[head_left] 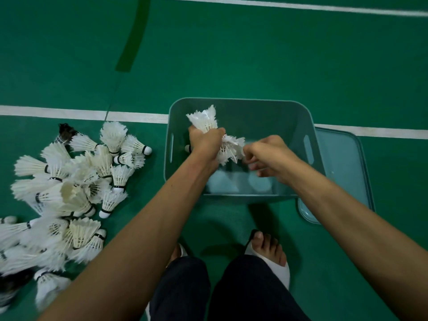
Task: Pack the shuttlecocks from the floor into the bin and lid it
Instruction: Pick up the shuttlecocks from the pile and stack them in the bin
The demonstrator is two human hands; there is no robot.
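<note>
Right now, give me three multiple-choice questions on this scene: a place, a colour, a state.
1. What colour is the rectangular plastic bin? A red; B teal; C yellow.
2. Where is the translucent teal plastic lid? A on the bin; B inside the bin; C on the green floor, right of the bin.
3. The left hand is: A gripping white feather shuttlecocks; B empty; C pressing the lid.
Answers: B, its walls are teal; C, it lies flat beside the bin's right wall; A, it clutches a bunch above the bin.
</note>
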